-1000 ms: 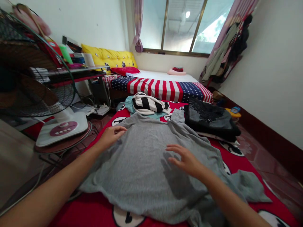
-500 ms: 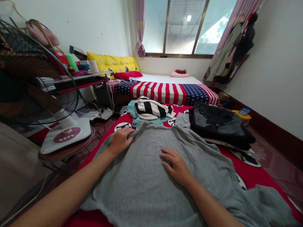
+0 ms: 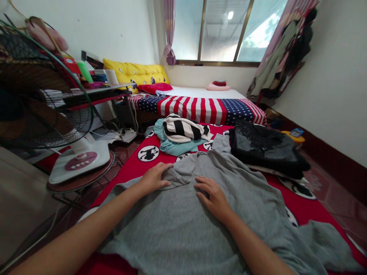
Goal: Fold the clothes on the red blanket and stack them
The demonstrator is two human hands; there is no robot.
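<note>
A grey shirt [image 3: 177, 225] lies spread over a red cover with round black-and-white animal prints. My left hand [image 3: 155, 178] grips the upper left part of the shirt, fingers and thumb curled about a bunched fold. Flat on the middle of the shirt rests my right hand [image 3: 213, 198], its fingers slightly spread. The shirt's right sleeve [image 3: 323, 244] stretches towards the lower right. Beyond my hands sits a bundled black-and-white striped cloth [image 3: 183, 130] on a light blue cloth [image 3: 169, 147].
Folded dark clothes [image 3: 266, 149] are stacked at the right. A fan [image 3: 80, 162] stands on a round stool [image 3: 77, 185] at the left, near a cluttered desk [image 3: 106, 88]. Behind is a bed with a stars-and-stripes cover [image 3: 197, 109]. Clothes [image 3: 286, 57] hang by the right wall.
My left hand has moved right and slightly nearer, drawing the shirt's upper left part inward and creasing it. More red cover shows at the left. My right hand stays nearly still.
</note>
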